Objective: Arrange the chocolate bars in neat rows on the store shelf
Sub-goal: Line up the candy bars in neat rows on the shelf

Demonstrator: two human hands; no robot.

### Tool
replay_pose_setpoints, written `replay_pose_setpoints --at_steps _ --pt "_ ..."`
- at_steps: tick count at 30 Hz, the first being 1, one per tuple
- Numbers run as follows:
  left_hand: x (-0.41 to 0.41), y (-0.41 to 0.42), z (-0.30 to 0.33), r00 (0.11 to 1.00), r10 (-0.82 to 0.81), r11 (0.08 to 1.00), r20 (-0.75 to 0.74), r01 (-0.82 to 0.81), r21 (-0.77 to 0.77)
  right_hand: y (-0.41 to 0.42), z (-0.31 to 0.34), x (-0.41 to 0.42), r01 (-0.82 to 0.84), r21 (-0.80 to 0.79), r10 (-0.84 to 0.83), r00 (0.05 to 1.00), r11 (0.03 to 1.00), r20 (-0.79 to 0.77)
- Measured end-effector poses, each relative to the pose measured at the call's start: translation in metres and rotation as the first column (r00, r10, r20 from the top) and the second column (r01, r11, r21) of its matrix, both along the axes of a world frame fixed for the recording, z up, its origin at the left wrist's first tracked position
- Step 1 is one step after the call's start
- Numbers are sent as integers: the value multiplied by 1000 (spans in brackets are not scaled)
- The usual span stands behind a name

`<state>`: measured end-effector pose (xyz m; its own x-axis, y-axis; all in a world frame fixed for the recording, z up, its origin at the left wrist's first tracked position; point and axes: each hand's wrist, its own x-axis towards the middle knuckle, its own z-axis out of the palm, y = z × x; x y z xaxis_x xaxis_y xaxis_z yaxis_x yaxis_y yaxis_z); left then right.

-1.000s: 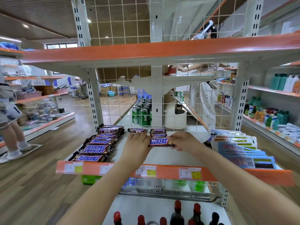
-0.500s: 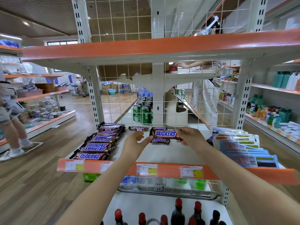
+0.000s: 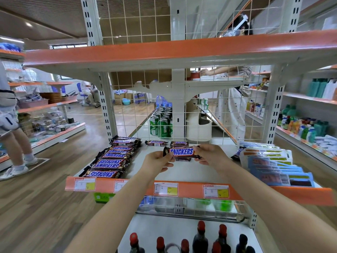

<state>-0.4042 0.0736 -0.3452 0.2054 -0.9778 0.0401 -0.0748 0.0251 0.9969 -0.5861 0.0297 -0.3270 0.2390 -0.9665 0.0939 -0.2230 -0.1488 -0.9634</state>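
In the centre of the frame, above the white store shelf (image 3: 191, 171), the left hand (image 3: 157, 161) and right hand (image 3: 212, 155) pinch the ends of one brown Snickers chocolate bar (image 3: 181, 152), seemingly mid-placement; next it probably needs lowering parallel to the finished row of bars (image 3: 113, 157) at the left

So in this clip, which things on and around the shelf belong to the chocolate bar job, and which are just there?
Part of the job:
- held Snickers bar, pinched by left hand and right hand
- row of bars
- loose bars at the back
- shelf

Just there:
- blue packets
- green cans
- dark bottles
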Motion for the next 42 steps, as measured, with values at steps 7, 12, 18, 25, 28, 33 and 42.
replay_pose_setpoints --at_steps 7,12,18,25,28,33,42 --pt "2 1 -1 1000 12 1000 -9 -12 6 1 -1 3 2 10 -2 1000 1000 6" --pt "5 1 -4 999 30 999 -15 -30 26 0 -3 7 17 9 -17 999 1000 -34" --pt "14 1 -5 998 56 998 -21 -55 44 -3 -7 17 -1 47 3 999 999 -43" --pt "30 -4 -8 983 95 991 -159 -79 105 -10 -11 33 -15 104 18 999 994 -27" --pt "36 -9 -11 977 124 986 -173 -102 130 -16 -12 42 -13 152 11 1000 988 19" --pt "47 -23 -10 962 187 976 -197 -158 152 -30 -11 56 -25 180 17 999 983 47" --pt "68 -77 -8 947 320 931 -34 -308 195 -78 -3 96 -2 190 21 995 982 -101"
